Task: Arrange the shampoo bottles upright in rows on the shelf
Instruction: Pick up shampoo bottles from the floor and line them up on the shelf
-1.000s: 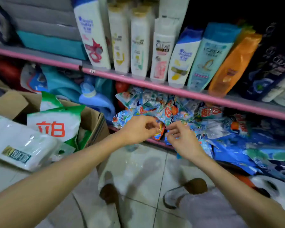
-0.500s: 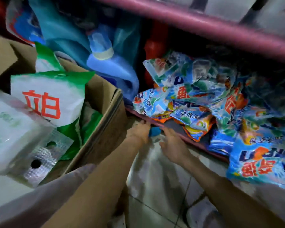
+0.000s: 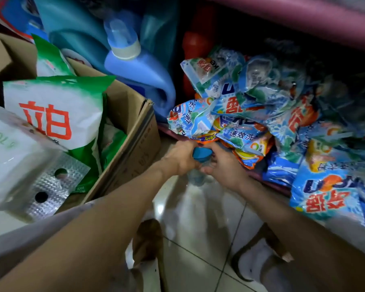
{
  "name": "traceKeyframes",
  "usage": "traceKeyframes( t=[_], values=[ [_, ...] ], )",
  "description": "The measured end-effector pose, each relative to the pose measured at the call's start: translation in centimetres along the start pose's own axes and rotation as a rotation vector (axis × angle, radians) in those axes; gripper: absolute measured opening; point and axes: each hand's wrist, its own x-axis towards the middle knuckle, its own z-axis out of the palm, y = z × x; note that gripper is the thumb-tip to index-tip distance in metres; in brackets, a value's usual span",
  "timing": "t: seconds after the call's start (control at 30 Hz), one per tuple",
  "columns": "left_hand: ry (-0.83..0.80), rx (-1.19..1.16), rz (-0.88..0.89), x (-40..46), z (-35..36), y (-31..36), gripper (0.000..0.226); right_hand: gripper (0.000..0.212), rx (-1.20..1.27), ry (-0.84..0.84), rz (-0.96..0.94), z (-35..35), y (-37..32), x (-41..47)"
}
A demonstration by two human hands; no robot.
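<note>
- Both hands meet low over the pale glossy tiled floor (image 3: 198, 239), just in front of the lowest pink-edged shelf (image 3: 272, 178).
- The left hand (image 3: 180, 158) has its fingers curled round a small clear plastic bottle with a blue cap (image 3: 201, 153); the cap shows between the two hands, the see-through body below them is blurred.
- The right hand (image 3: 224, 165) grips the same bottle from the other side, fingers bent round it — thumb low, near the body.
- The bottle stands roughly upright at floor level, just outside the shelf edge, not on the shelf.
- Just behind the hands, a heap of blue, white and orange plastic detergent sachets (image 3: 251, 114) spills over the shelf front.
- Left of the heap, a large blue plastic jug with a pale cap (image 3: 135, 66) leans on the shelf.
- On the far left, an open brown cardboard box (image 3: 135, 131) holds a green-and-white bag with red characters (image 3: 53, 114) — a white plastic-wrapped pack (image 3: 15, 165) lies across its near corner.
- Two shoes (image 3: 255, 260) show on the tiles below the arms.
</note>
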Motion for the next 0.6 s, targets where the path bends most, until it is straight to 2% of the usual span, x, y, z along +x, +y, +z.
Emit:
traceKeyframes(
  t=[0.13,0.3,0.47,0.6],
  values=[
    [0.03,-0.091,0.058,-4.6,-4.0,2.9,0.04,0.058,-0.039,0.001,-0.043,-3.9,-4.5,-3.9],
    [0.114,-0.29,0.276,-12.0,-8.2,8.8,0.02,0.053,-0.01,0.099,-0.116,-10.4,-9.6,-12.6],
    [0.209,-0.325,0.535,-19.5,-12.4,18.6,0.023,0.051,-0.06,0.231,-0.147,-19.3,-14.4,-22.5],
    [0.255,-0.257,0.663,-22.8,-17.2,26.1,0.028,0.053,-0.347,0.334,-0.161,-27.9,-19.2,-28.1]
  ],
)
